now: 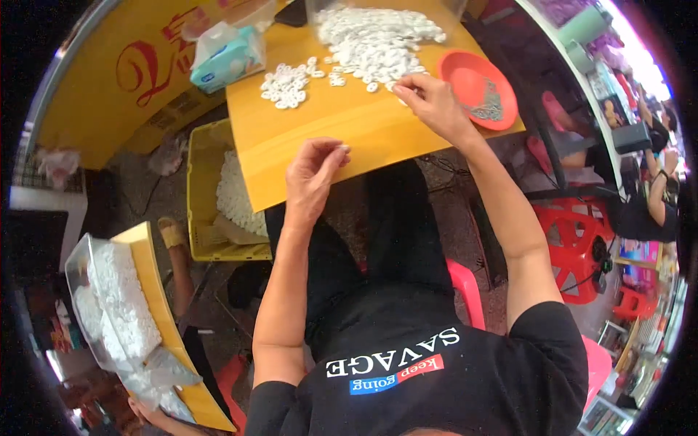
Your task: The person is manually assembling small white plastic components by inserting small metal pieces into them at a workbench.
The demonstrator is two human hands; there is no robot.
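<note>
1. Well to the left of the bench [291, 152], a clear container [120, 312] of white pieces stands on a side bench [172, 320].
2. Below the bench's left edge, a yellow crate [195, 196] holds more white pieces.
3. At the bench's far left corner sits a teal-and-white tissue pack [227, 64].
4. On the bench's left part lies a small cluster of white, ring-like pieces [286, 87].
5. Over the bench's near edge, the person's left hand [311, 176] pinches a small white piece [345, 148] between thumb and fingers.
6. Toward the bench's far edge spreads a large heap [378, 47] of similar pieces.
7. Over the bench's right part, beside that heap, the right hand [435, 107] has its fingertips drawn together; whether they grip anything cannot be told.
8. At the bench's right end, a red plate [465, 73] holds small greyish pieces [491, 103].
</note>
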